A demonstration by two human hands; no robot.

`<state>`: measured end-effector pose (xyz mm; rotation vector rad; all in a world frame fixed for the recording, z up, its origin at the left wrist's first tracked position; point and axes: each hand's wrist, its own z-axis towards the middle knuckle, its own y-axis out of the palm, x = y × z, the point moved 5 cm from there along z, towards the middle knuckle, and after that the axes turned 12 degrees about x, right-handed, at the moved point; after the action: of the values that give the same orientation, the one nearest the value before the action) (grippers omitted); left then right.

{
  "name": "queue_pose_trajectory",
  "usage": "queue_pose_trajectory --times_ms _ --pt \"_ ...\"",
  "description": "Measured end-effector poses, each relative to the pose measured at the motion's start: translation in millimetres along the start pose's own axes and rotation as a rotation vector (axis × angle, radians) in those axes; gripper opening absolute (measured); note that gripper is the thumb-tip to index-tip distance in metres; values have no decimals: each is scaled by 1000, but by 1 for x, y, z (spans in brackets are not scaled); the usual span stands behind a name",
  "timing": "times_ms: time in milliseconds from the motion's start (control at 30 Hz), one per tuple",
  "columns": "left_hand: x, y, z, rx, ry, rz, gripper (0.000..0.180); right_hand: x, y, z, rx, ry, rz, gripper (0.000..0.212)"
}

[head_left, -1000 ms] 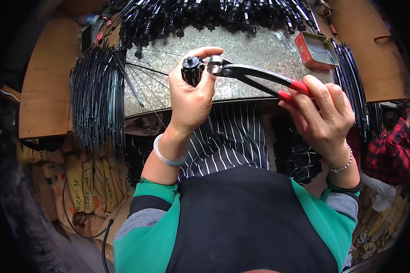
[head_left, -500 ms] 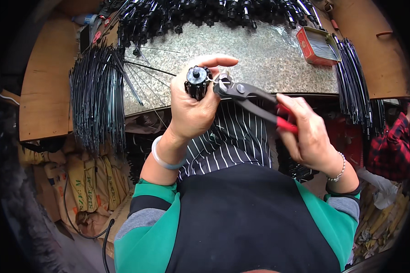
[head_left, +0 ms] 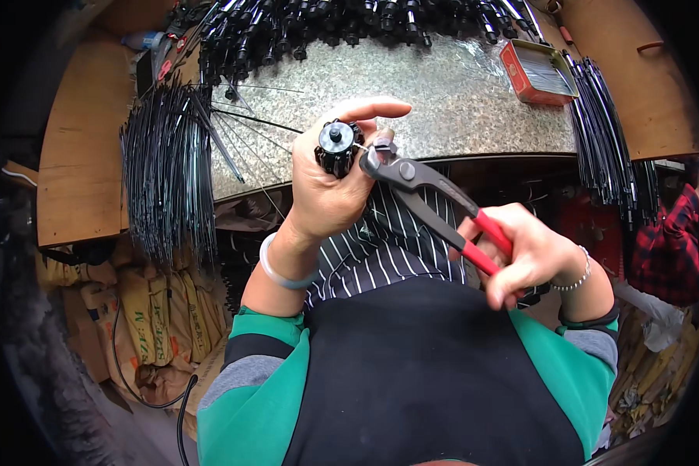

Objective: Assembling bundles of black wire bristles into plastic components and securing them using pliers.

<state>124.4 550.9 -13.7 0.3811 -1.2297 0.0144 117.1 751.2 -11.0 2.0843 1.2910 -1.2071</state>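
Observation:
My left hand [head_left: 326, 202] is wrapped round a black umbrella frame [head_left: 336, 138], seen end-on, with a grey round cap and folded rib ends about it. Its index finger stretches out above the frame. A thin pale wire [head_left: 360, 146] runs from the frame to the jaws of end-cutting pincers [head_left: 406, 172], beside my left thumb. My right hand [head_left: 536, 247] holds the pincers by their red handles, which slant down to the right. Whether the jaws are fully closed on the wire is hard to make out.
Bundles of thin black ribs hang over the table at left [head_left: 167, 175] and right [head_left: 606, 128]. Many black umbrella frames [head_left: 326, 23] lie along the back. A red tin [head_left: 528, 81] of wire pieces stands at the right on the speckled tabletop [head_left: 443, 93].
The pincers' handles have swung downward, and my right hand has turned and come lower with them, its thumb now lower. My left hand keeps its hold on the umbrella frame.

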Motion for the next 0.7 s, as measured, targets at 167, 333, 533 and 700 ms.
queue_pose_trajectory --times_ms 167,333,533,700 --pt "-1 4 0 5 15 104 42 -17 -4 -3 836 -932 -988 49" --pt "-7 2 0 -37 -7 10 36 0 4 2 -131 -38 101 62" --pt "-6 4 1 9 -27 23 23 -10 -10 6 552 -679 -544 72" --pt "-9 4 1 -28 1 44 36 -12 -8 6 471 -757 -643 66"
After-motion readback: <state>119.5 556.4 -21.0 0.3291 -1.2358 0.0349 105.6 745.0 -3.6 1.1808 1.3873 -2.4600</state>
